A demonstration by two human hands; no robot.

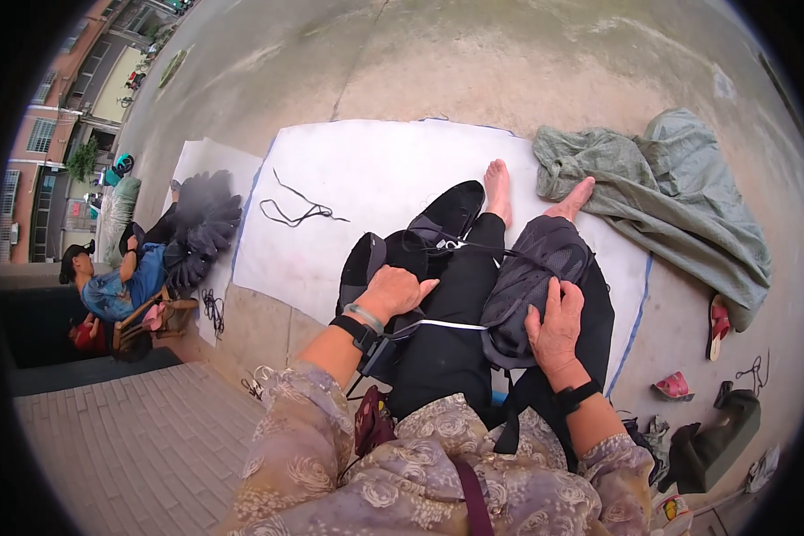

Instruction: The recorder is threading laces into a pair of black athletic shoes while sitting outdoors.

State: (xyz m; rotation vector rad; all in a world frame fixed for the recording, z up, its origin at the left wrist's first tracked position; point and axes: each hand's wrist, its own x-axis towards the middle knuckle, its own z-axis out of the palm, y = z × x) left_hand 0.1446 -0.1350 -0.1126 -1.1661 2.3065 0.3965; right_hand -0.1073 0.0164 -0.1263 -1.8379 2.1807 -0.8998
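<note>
While I watch the head view, the left hand (393, 293) sits near centre, fingers curled and clenched over the edge of a black mesh piece (366, 263) that lies against the left thigh. A white cord (447, 325) runs from under that hand across the black trousers toward three o'clock. Over there the right hand (556, 329) lies flat, fingers spread and pressing down on a grey mesh shoe upper (531, 277) draped on the right knee; it presses rather than pinches, thumb against the fabric. Another black piece (451, 213) lies at twelve o'clock from the hands, just short of the bare feet. Everything rests over a white sheet (366, 174) spread on the concrete. At ten o'clock a loose black lace (299, 213) lies on that sheet. At two o'clock, a grey-green cloth (670, 201) is heaped. At nine o'clock, another person (121, 281) sits beside a pile of black pieces (201, 223).
</note>
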